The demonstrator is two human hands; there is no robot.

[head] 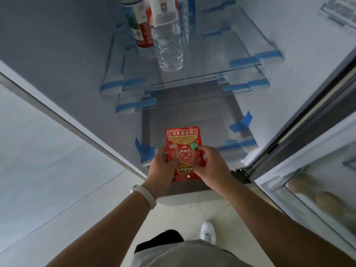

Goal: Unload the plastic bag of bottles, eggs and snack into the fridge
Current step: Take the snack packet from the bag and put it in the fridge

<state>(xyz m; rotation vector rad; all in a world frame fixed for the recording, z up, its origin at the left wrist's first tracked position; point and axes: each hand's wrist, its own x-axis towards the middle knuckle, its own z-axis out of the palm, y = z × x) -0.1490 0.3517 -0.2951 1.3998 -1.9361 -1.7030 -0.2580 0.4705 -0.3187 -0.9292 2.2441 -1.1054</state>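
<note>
- The left hand (163, 166) grips the red snack packet (182, 143) by its left edge, with the thumb on the printed face.
- The right hand (212, 166) pinches the packet's right edge, fingertips curled onto the front.
- Held between both hands, the packet lies flat with its face up, at the open front of the fridge (67, 64).
- Beyond the grip, a clear water bottle (168, 45) stands on a glass shelf (212, 74), with a red-and-green labelled bottle (139, 26) just beside it.
- Right of the grip, the door bin (285, 182) holds pale rounded shapes (317, 197), possibly eggs; they are blurred.
- Behind the grip, a white wristband (146, 195) circles the left wrist.
</note>
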